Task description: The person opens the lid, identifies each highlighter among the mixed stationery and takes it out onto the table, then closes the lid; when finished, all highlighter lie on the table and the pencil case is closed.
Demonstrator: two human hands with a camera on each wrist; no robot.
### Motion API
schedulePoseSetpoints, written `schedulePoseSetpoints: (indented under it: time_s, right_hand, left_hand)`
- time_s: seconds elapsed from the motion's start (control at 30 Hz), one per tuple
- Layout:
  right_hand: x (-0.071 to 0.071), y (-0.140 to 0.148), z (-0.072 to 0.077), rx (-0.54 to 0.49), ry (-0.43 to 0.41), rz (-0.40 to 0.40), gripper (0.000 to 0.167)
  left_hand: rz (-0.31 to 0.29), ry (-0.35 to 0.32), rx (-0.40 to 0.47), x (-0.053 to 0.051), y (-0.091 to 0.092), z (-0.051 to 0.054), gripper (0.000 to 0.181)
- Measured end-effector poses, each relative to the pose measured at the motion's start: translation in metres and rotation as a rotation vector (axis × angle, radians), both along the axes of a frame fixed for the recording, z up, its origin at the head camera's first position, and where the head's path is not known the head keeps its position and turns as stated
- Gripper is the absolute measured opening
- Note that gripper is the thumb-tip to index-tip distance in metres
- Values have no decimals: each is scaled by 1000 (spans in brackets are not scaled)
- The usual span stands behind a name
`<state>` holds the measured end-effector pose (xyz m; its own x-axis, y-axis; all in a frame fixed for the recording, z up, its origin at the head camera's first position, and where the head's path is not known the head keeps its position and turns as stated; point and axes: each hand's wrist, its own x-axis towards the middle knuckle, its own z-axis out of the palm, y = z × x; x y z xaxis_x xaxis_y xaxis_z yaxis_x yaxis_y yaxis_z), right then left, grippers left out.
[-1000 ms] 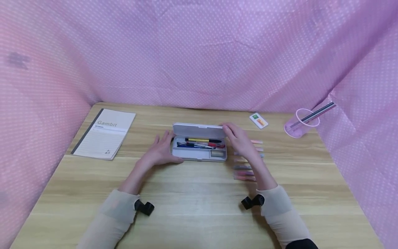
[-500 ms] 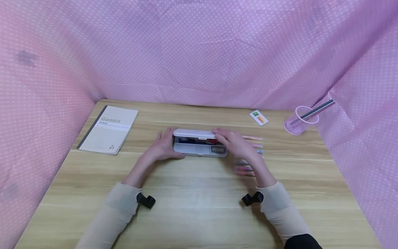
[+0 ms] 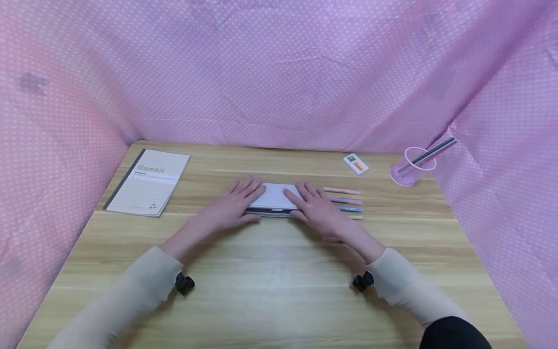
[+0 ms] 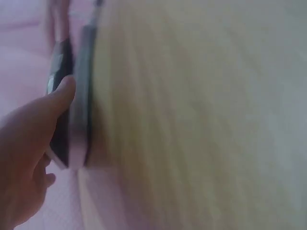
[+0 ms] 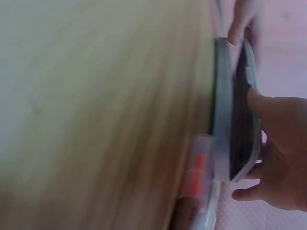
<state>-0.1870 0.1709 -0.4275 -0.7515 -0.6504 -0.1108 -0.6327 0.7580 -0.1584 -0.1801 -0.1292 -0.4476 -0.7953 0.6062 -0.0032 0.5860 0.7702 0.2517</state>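
A white pencil case [image 3: 275,196] lies on the table in the middle of the head view. Its lid is lowered, and a dark gap shows along the front edge in both wrist views. My left hand [image 3: 230,207] rests on the lid's left end, fingers spread and thumb [image 4: 64,93] at the front. On the right end lies my right hand [image 3: 321,212], its fingers also spread over the lid, its thumb [image 5: 259,103] by the front edge. Whatever is inside the case is hidden. Several pastel pens [image 3: 346,200] lie in a row beside the case, partly covered by my right hand.
A notebook [image 3: 148,184] marked Gambit lies at the left. Towards the back right is a small white eraser-like block [image 3: 356,164] with a green and orange print. A pink pen cup [image 3: 405,173] holding dark striped sticks [image 3: 433,150] stands at the far right. Pink dotted cloth [image 3: 279,82] hangs behind.
The lid, raised a second ago with pens showing inside, has come down over the case. My right hand has moved left onto the lid, and my left hand has shifted from the side onto its top.
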Motion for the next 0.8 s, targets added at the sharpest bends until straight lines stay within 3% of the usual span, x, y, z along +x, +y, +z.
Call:
schedulePoseSetpoints:
  time_s: [0.13, 0.43, 0.63, 0.8]
  right_hand:
    - [1, -3, -8, 50, 96, 22, 65]
    - [-1, -3, -17, 91, 242, 73, 64]
    - [2, 0, -22, 103, 239, 70, 63]
    - [1, 9, -20, 35, 132, 53, 65]
  left_hand:
    - [-55, 101, -88, -1, 5, -5, 76]
    - [-82, 236, -182, -2, 12, -14, 68]
    - [-84, 250, -150, -2, 17, -21, 65]
    - [-70, 213, -142, -1, 17, -22, 67]
